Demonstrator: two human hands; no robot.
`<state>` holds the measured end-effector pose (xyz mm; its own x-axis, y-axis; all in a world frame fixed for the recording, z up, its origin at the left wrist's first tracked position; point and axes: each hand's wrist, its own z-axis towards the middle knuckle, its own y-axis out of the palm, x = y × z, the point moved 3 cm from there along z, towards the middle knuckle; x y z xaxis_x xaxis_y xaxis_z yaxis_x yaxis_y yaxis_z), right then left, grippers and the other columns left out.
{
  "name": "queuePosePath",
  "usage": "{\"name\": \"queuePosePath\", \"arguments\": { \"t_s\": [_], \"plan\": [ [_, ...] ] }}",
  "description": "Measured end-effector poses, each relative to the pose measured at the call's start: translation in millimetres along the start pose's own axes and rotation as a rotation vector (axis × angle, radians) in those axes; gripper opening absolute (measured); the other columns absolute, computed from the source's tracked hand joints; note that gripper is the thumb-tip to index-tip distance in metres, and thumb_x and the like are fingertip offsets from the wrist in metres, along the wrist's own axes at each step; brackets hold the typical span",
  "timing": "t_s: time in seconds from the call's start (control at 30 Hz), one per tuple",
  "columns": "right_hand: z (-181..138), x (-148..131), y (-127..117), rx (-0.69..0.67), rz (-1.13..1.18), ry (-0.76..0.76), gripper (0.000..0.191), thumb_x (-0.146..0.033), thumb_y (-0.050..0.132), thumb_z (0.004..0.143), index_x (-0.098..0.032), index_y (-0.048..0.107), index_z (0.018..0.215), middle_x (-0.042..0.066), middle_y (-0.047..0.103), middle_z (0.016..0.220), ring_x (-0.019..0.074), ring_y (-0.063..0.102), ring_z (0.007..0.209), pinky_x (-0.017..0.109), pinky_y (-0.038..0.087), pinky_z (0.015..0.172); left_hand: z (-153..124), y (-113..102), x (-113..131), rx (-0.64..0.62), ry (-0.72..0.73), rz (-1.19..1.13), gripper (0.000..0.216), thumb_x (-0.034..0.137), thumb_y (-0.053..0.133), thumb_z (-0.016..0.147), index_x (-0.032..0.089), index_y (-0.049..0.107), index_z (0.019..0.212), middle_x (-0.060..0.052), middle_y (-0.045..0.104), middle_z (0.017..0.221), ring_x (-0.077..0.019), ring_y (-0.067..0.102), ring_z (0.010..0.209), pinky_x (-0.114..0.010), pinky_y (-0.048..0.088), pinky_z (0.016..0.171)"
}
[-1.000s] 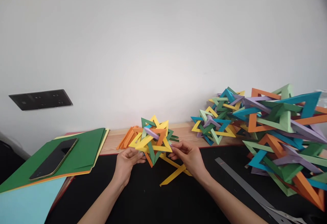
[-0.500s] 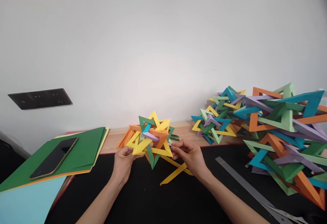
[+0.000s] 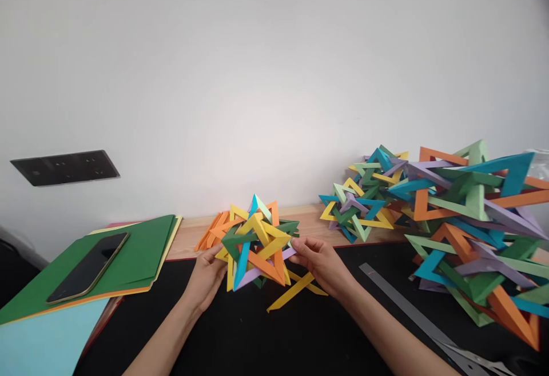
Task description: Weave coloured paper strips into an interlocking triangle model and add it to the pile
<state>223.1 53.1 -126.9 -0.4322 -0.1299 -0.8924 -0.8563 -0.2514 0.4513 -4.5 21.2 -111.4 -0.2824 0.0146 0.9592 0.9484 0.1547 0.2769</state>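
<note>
A small paper model of interlocked triangles (image 3: 256,243), yellow, orange, green, blue and purple, is held between both hands just above the black mat (image 3: 257,336). My left hand (image 3: 206,278) grips its left side with curled fingers. My right hand (image 3: 319,263) pinches its right side at a purple strip. Loose yellow paper strips (image 3: 295,291) lie crossed on the mat under my right hand. A stack of orange folded pieces (image 3: 211,232) sits just behind the model.
Green and yellow paper sheets (image 3: 141,256) with a phone (image 3: 88,267) on top lie at left, a light blue sheet (image 3: 47,339) in front. Finished paper models stand at right: a small one (image 3: 355,210) and a large one (image 3: 476,233). A grey ruler (image 3: 412,310) lies on the mat.
Both hands have turned the model, so a blue strip and an orange triangle now face me where yellow showed before. It sits slightly lower.
</note>
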Motion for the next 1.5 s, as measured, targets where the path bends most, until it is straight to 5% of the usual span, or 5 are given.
{"name": "queuePosePath", "arguments": {
  "t_s": [0.27, 0.57, 0.77, 1.03, 1.5],
  "plan": [
    [1.1, -2.6, -1.5, 0.045, -0.068, -0.073, 0.033, -0.047, 0.079, 0.061, -0.017, 0.068, 0.064, -0.001, 0.065, 0.066, 0.0132, 0.060, 0.067, 0.028, 0.052, 0.073, 4.2, -1.6, 7.5, -0.035, -0.124, -0.066, 0.027, 0.039, 0.075, 0.067, 0.018, 0.072, 0.084, -0.009, 0.076, 0.086, -0.0262, 0.071, 0.076, -0.031, 0.056, 0.061],
    [2.6, 0.5, -2.4, 0.070, -0.128, -0.144, 0.031, -0.048, 0.078, 0.060, -0.019, 0.070, 0.065, 0.003, 0.070, 0.069, 0.0198, 0.065, 0.071, 0.036, 0.053, 0.077, -2.3, -3.0, 9.1, -0.092, -0.056, -0.032, 0.068, 0.079, 0.053, 0.062, 0.020, 0.072, 0.091, -0.012, 0.071, 0.108, -0.0337, 0.064, 0.103, -0.035, 0.056, 0.073],
    [3.6, -0.5, -2.7, 0.072, -0.106, -0.161, 0.043, -0.050, 0.077, 0.063, -0.019, 0.070, 0.093, 0.006, 0.071, 0.093, 0.0232, 0.065, 0.088, 0.040, 0.050, 0.087, -1.4, -8.0, 4.2, -0.043, -0.061, 0.038, 0.061, 0.046, 0.083, 0.057, 0.020, 0.066, 0.110, -0.010, 0.072, 0.107, -0.0306, 0.062, 0.108, -0.031, 0.054, 0.082],
    [1.1, 3.7, 2.1, -0.011, -0.108, -0.075, 0.043, -0.051, 0.074, 0.067, -0.021, 0.071, 0.097, 0.007, 0.070, 0.104, 0.0264, 0.061, 0.105, 0.041, 0.045, 0.096, -5.9, -1.6, 7.2, -0.004, 0.221, 0.116, 0.063, 0.031, 0.083, 0.060, 0.021, 0.061, 0.117, -0.010, 0.053, 0.136, -0.0314, 0.039, 0.132, -0.031, 0.047, 0.096],
    [0.2, -4.7, 0.7, -0.049, 0.037, -0.214, 0.054, -0.036, 0.080, 0.065, -0.027, 0.063, 0.116, 0.008, 0.056, 0.131, 0.0283, 0.052, 0.120, 0.042, 0.042, 0.099, -14.9, 9.3, 2.7, -0.153, 0.418, 0.381, 0.091, 0.025, 0.076, 0.070, 0.034, 0.022, 0.143, -0.010, 0.044, 0.141, -0.0290, 0.043, 0.129, -0.035, 0.044, 0.098]
  ]
}}
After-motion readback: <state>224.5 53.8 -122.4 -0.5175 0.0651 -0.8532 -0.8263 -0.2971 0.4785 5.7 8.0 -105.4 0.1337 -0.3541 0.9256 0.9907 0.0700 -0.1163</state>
